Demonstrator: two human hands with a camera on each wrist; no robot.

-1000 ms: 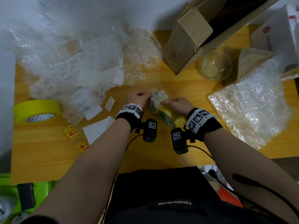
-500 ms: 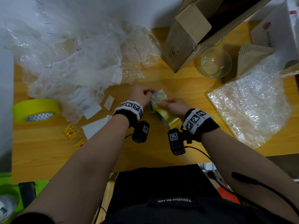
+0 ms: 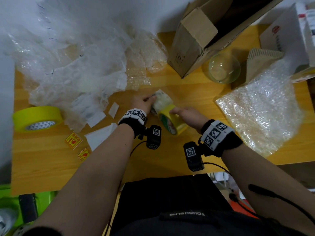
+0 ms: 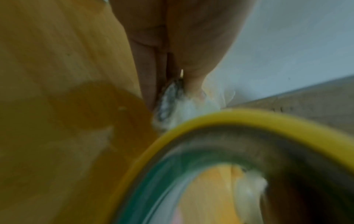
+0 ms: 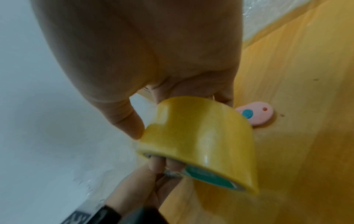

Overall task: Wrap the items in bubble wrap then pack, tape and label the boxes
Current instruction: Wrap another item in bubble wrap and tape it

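A small bubble-wrapped item (image 3: 162, 101) lies at the middle of the wooden table (image 3: 51, 167). My left hand (image 3: 150, 99) grips its left end; in the left wrist view the fingers (image 4: 149, 72) pinch the wrapped item (image 4: 170, 100). My right hand (image 3: 177, 110) holds a yellow tape roll (image 3: 172, 121) right against the item, thumb on the roll's side and fingers through its core. In the right wrist view the tape roll (image 5: 201, 136) hangs under my right hand (image 5: 153, 136), with my left hand (image 5: 157, 166) just below it.
A pink cutter (image 5: 254, 113) lies behind the roll. A larger yellow-green tape roll (image 3: 36, 116) sits far left, two yellow labels (image 3: 73, 140) nearby. Crumpled plastic wrap (image 3: 76, 57) fills the back left. An open cardboard box (image 3: 196, 40), glass bowl (image 3: 223, 68) and bubble wrap sheet (image 3: 260, 106) stand right.
Both hands stay on the wrapped item and the tape roll. They have shifted only slightly, and the left wrist has turned a little.
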